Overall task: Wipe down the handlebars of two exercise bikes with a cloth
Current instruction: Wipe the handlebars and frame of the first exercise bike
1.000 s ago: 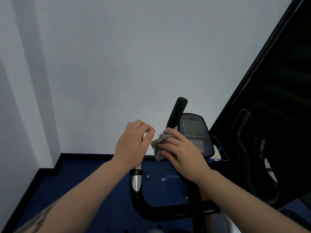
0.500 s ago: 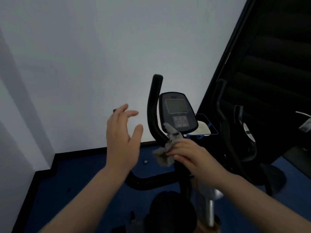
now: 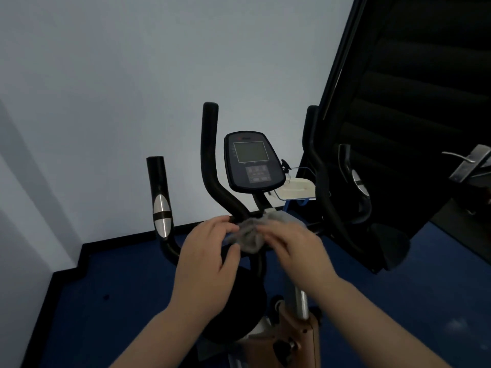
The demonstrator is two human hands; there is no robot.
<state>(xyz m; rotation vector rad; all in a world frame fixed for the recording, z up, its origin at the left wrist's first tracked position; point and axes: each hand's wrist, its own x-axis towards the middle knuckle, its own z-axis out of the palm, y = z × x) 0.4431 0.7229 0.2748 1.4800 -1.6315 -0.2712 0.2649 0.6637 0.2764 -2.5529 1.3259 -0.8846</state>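
An exercise bike stands in front of me with black handlebars: a left grip with silver sensor plates, a tall inner bar and a right bar. Its console sits between them. A crumpled grey cloth is held just below the console, by the base of the inner bar. My right hand grips the cloth from the right. My left hand pinches the cloth's left edge with thumb and fingers. The bar junction behind the cloth is hidden.
A white wall rises behind the bike, with blue floor below. A dark stair-like structure fills the right. A white tray hangs beside the console. A second machine's metal part shows at far right. The bike's seat post stands below my right hand.
My view has pulled back and down. My left hand, open in the air before, has come in and taken the cloth's edge. My right hand carried the cloth down off the inner bar.
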